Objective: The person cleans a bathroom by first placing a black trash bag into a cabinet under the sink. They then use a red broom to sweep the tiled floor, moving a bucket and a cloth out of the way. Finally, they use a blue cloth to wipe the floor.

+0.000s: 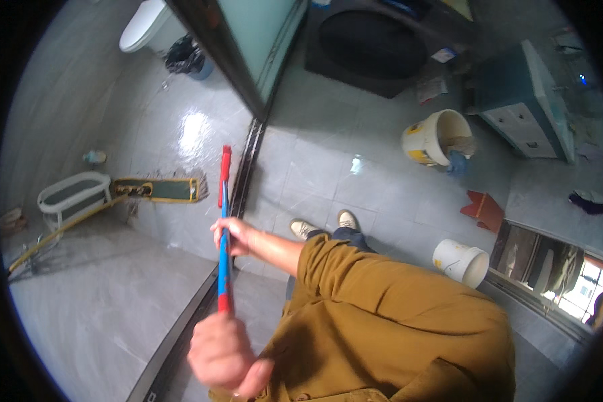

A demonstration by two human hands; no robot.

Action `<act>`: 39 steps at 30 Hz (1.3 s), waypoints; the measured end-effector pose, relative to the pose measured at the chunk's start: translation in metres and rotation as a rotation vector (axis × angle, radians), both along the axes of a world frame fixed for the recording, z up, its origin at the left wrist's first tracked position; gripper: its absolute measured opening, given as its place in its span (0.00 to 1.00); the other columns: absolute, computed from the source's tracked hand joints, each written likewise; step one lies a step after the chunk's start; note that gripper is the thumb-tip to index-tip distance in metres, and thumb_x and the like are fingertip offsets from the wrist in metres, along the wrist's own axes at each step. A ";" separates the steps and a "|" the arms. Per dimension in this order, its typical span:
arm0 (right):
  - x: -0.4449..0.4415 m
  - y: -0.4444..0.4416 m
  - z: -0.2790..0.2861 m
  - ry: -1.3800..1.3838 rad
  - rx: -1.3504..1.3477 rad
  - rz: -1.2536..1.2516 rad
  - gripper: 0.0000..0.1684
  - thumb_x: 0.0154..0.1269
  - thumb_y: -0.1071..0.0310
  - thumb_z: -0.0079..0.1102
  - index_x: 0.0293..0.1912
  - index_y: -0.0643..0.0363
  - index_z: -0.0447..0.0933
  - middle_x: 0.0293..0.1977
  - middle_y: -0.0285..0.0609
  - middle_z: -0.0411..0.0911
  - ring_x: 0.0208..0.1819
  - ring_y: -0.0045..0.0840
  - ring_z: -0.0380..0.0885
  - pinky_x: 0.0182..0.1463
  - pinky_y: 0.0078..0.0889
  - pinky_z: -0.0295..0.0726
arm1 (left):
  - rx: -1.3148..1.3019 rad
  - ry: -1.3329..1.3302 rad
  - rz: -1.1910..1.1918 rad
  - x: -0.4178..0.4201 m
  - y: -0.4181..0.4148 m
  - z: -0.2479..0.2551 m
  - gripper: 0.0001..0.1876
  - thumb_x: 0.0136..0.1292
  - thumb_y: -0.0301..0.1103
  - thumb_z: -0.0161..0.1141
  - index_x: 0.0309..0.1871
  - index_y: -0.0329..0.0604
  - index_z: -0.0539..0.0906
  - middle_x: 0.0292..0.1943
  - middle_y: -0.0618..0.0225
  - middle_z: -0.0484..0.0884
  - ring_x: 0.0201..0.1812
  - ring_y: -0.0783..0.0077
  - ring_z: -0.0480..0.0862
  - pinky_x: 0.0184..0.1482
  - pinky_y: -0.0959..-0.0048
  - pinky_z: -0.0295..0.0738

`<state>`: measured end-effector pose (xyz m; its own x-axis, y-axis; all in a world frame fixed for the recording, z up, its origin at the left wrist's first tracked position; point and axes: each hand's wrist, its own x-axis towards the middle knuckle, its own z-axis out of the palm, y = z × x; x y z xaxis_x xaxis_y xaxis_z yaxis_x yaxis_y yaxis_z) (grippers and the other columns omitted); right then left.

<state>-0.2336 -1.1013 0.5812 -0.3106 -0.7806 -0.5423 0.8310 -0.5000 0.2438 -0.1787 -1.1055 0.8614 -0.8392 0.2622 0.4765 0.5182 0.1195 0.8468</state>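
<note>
A long blue pole (224,266) with red parts runs up from the bottom. My left hand (228,352) is closed around its upper end, close to the camera. Farther down, my right hand (233,236) grips the pole, with the right arm reaching across my body. The pole's narrow red head (225,173), seen edge-on, is over the tiled floor beside the dark door track (246,166); whether it is a brush or a squeegee, I cannot tell. Left of it a flat mop (173,190) with a yellow pole lies near a white folding basin (75,193).
A toilet (143,25) and a lined bin (188,58) stand beyond the glass door (264,40). To the right are a bucket (427,138) with cloths, a white bucket (460,261), a red dustpan-like piece (482,211), a cabinet (527,115) and a dark washbasin counter (372,45).
</note>
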 end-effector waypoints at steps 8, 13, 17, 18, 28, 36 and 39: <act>0.006 0.162 -0.023 0.048 0.540 -0.115 0.10 0.47 0.67 0.57 0.17 0.56 0.68 0.14 0.41 0.69 0.18 0.31 0.70 0.24 0.39 0.71 | 0.349 -0.206 0.076 0.000 0.024 -0.033 0.11 0.40 0.26 0.50 0.10 0.35 0.62 0.09 0.64 0.63 0.11 0.69 0.62 0.16 0.72 0.58; -0.031 0.219 -0.074 -0.101 0.714 -0.148 0.12 0.48 0.73 0.49 0.16 0.52 0.59 0.09 0.30 0.57 0.10 0.20 0.57 0.16 0.24 0.60 | 0.390 -0.388 0.145 -0.018 0.058 -0.105 0.11 0.46 0.20 0.48 0.11 0.32 0.62 0.11 0.61 0.64 0.14 0.65 0.65 0.23 0.67 0.63; -0.056 0.130 -0.051 0.029 0.569 0.062 0.13 0.48 0.73 0.52 0.16 0.51 0.59 0.10 0.30 0.58 0.10 0.20 0.57 0.16 0.22 0.60 | 0.356 -0.342 0.418 -0.031 0.043 -0.084 0.13 0.46 0.19 0.47 0.10 0.33 0.60 0.10 0.63 0.63 0.13 0.68 0.63 0.21 0.70 0.62; -0.063 0.109 -0.048 0.049 0.477 0.072 0.14 0.48 0.73 0.52 0.15 0.51 0.59 0.10 0.30 0.58 0.10 0.20 0.57 0.16 0.22 0.61 | 0.289 -0.290 0.424 -0.038 0.042 -0.071 0.13 0.45 0.19 0.47 0.10 0.34 0.59 0.10 0.64 0.63 0.12 0.70 0.62 0.20 0.71 0.60; -0.009 0.077 0.055 -0.226 -0.092 0.143 0.17 0.57 0.71 0.51 0.17 0.52 0.58 0.13 0.29 0.60 0.18 0.16 0.64 0.28 0.21 0.67 | 0.132 -0.103 -0.132 -0.043 0.041 0.036 0.21 0.52 0.31 0.60 0.07 0.42 0.65 0.07 0.71 0.61 0.07 0.71 0.61 0.12 0.74 0.55; 0.005 0.078 -0.039 -0.235 -0.102 0.129 0.17 0.51 0.70 0.47 0.13 0.50 0.55 0.09 0.27 0.56 0.12 0.16 0.58 0.21 0.19 0.63 | -0.092 -0.354 -0.236 -0.041 0.030 -0.022 0.18 0.47 0.28 0.61 0.09 0.46 0.63 0.10 0.72 0.61 0.11 0.68 0.63 0.16 0.71 0.56; -0.030 0.057 -0.067 -0.403 -0.467 0.093 0.17 0.51 0.71 0.46 0.12 0.49 0.55 0.09 0.26 0.56 0.12 0.14 0.58 0.21 0.17 0.63 | -0.208 -0.345 -0.269 -0.040 0.043 -0.027 0.17 0.48 0.29 0.61 0.10 0.47 0.65 0.11 0.73 0.63 0.12 0.70 0.65 0.17 0.72 0.57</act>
<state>-0.2635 -1.0439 0.5142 -0.0721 -0.9776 -0.1977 0.6626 -0.1951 0.7231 -0.2189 -1.0623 0.8340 -0.8282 0.5521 0.0966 0.2470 0.2048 0.9471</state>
